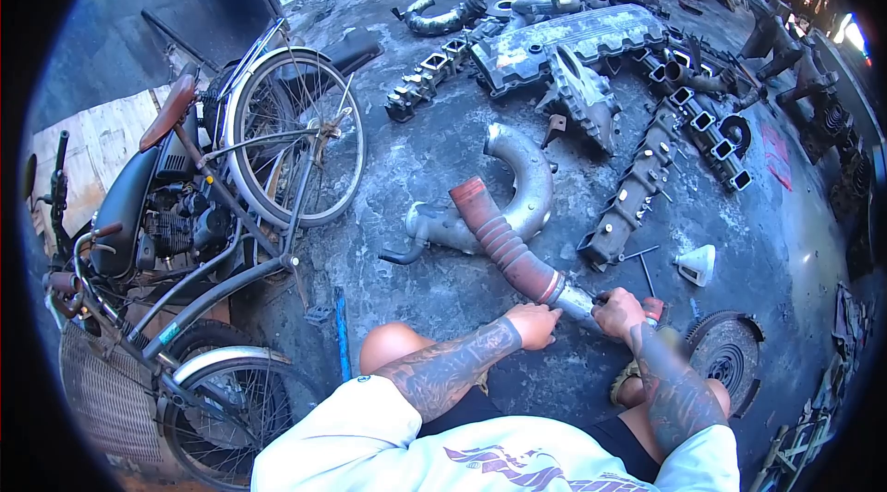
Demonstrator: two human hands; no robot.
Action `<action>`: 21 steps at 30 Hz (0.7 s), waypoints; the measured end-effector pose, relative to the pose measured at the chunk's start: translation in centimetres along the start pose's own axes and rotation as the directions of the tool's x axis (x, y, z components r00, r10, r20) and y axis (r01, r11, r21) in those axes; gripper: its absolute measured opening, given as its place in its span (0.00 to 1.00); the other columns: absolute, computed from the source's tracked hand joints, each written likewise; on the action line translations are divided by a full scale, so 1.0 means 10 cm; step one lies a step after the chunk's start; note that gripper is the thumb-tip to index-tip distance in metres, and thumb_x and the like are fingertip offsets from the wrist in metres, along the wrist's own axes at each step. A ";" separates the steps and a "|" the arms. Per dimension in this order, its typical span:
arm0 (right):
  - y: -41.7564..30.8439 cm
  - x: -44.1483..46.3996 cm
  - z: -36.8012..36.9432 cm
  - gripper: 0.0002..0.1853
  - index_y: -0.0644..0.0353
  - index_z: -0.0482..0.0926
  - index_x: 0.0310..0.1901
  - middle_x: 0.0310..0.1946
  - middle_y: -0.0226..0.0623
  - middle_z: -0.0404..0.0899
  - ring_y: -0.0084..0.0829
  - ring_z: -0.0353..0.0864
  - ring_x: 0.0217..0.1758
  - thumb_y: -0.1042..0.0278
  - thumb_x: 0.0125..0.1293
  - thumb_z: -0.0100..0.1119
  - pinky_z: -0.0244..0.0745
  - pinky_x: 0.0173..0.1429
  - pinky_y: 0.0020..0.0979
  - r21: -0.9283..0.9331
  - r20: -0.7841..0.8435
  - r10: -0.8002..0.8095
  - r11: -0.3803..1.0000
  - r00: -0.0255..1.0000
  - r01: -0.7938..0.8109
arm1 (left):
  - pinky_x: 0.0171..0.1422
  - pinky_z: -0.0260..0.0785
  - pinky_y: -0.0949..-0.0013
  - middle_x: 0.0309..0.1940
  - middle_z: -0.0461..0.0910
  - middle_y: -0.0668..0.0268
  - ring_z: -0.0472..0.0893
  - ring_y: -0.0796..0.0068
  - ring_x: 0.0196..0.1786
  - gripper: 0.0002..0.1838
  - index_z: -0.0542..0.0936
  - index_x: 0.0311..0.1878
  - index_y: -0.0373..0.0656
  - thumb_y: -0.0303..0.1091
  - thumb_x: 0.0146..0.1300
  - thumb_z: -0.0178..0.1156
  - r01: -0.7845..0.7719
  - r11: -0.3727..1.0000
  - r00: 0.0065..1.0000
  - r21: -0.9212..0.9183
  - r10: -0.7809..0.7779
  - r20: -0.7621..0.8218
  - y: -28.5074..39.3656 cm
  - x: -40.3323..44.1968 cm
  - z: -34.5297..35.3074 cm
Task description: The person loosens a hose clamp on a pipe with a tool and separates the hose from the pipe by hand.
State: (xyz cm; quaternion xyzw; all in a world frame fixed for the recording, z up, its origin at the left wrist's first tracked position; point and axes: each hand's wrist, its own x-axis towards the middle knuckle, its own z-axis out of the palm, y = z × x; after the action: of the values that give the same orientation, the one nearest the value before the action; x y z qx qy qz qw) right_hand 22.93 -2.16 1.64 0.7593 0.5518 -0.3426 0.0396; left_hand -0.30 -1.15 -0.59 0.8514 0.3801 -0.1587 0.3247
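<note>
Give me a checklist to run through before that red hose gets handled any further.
1. Right hand at the metal pipe: ok.
2. Left hand firmly gripping: cannot tell, fingers partly hidden.
3. Red hose meeting the metal pipe: ok; tightness cannot tell.
4. Gloves on: not ok, both hands bare.
5. Hose clear of the curved pipe: not ok, it overlaps in view.
6. White funnel away from both hands: ok.

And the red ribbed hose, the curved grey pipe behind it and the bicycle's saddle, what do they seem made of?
Red hose: probably rubber or silicone, matt, with raised ribs.
Curved pipe: likely cast metal, perhaps aluminium; dull silvery, blotchy.
Saddle: leather or vinyl, hard to tell; smooth, brown, slightly shiny.
</note>
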 end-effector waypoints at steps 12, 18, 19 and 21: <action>0.07 0.01 0.04 0.23 0.51 0.92 0.61 0.57 0.52 0.91 0.51 0.90 0.63 0.56 0.65 0.67 0.82 0.70 0.44 0.060 -0.037 0.017 0.998 0.999 -0.014 | 0.80 0.72 0.48 0.75 0.78 0.48 0.79 0.45 0.76 0.38 0.68 0.84 0.39 0.45 0.77 0.66 0.019 1.000 0.997 -0.010 -0.018 0.071 0.02 0.03 -0.02; -0.05 -0.06 -0.21 0.24 0.49 0.92 0.61 0.58 0.51 0.91 0.51 0.90 0.63 0.56 0.64 0.68 0.83 0.70 0.44 0.000 0.020 0.005 1.000 1.000 -0.005 | 0.80 0.71 0.48 0.75 0.78 0.47 0.78 0.45 0.76 0.38 0.69 0.83 0.40 0.45 0.77 0.66 0.018 1.000 0.997 -0.021 -0.016 0.082 0.08 -0.02 -0.10; -0.06 -0.08 -0.23 0.24 0.49 0.92 0.61 0.58 0.50 0.91 0.50 0.90 0.63 0.56 0.64 0.68 0.83 0.70 0.44 -0.016 0.025 0.006 1.000 1.000 -0.006 | 0.80 0.71 0.48 0.75 0.78 0.47 0.79 0.45 0.76 0.38 0.69 0.83 0.40 0.46 0.77 0.66 0.023 1.000 0.997 -0.020 -0.022 0.080 0.07 -0.02 -0.09; -0.12 -0.14 -0.21 0.23 0.49 0.92 0.61 0.57 0.50 0.91 0.50 0.91 0.63 0.56 0.64 0.68 0.83 0.70 0.44 -0.011 0.008 0.036 0.999 0.999 -0.036 | 0.80 0.72 0.47 0.75 0.78 0.47 0.79 0.45 0.76 0.38 0.69 0.83 0.40 0.46 0.77 0.66 0.031 0.999 0.996 -0.012 -0.030 0.079 0.03 0.00 -0.05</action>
State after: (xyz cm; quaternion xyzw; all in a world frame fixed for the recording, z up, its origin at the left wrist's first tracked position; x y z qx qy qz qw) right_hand 22.64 -1.90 4.43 0.7674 0.5399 -0.3419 0.0522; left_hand -0.02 -0.98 -0.11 0.8364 0.3811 -0.1943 0.3427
